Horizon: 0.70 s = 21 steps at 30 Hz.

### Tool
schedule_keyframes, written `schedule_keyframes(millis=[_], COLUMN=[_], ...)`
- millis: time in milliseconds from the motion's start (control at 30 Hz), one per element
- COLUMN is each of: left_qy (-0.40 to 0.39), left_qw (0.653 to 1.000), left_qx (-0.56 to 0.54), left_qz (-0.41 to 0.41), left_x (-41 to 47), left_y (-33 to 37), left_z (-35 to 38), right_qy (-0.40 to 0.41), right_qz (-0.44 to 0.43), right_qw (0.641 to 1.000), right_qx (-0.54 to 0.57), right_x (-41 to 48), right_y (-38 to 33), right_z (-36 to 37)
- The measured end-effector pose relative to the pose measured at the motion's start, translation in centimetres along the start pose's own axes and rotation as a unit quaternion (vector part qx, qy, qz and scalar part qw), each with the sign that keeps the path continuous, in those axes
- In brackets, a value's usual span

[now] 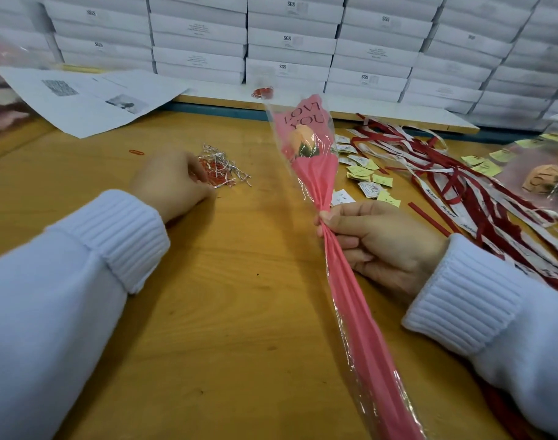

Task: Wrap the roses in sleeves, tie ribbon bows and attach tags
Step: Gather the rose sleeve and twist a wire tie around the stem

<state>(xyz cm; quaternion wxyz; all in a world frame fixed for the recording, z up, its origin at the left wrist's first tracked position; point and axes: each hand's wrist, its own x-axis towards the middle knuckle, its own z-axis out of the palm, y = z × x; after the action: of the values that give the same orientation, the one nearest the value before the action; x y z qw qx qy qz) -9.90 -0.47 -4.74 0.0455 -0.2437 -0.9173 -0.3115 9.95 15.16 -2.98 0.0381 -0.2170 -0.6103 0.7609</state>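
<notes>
A peach rose [302,138] stands in a pink and clear sleeve [350,312] printed "LOVE YOU". My right hand [382,239] is shut around the gathered sleeve just below the bloom and holds it upright and tilted. My left hand [172,182] rests on the wooden table [226,312], fingers curled at the edge of a pile of silver and red twist ties [222,168]. Whether it holds a tie is hidden. Red and white ribbons [455,185] and small yellow and white tags [366,176] lie to the right.
Stacks of white boxes [290,42] line the back edge. Printed paper sheets [90,96] lie at the back left. Another wrapped rose [544,179] lies at the far right. A red rubber band [137,152] sits left of the ties.
</notes>
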Motion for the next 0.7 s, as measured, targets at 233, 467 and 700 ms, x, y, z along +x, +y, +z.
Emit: schedule_keyframes(millis=[233, 467, 700], left_qy=[0.011, 0.011, -0.062], left_qw=[1.000, 1.000, 0.910], left_qx=[0.012, 0.013, -0.410], left_qz=[-0.004, -0.005, 0.016], left_x=[0.9, 1.0, -1.7], left_y=[-0.9, -0.7, 3.2], left_z=[0.5, 1.1, 0.1], right_qy=[-0.001, -0.004, 0.001], right_qz=[0.002, 0.009, 0.007], right_qw=[1.000, 1.000, 1.000], right_qx=[0.001, 0.008, 0.026], right_x=[0.0, -0.1, 0.1], right_y=[0.0, -0.1, -0.1], right_z=[0.0, -0.1, -0.3])
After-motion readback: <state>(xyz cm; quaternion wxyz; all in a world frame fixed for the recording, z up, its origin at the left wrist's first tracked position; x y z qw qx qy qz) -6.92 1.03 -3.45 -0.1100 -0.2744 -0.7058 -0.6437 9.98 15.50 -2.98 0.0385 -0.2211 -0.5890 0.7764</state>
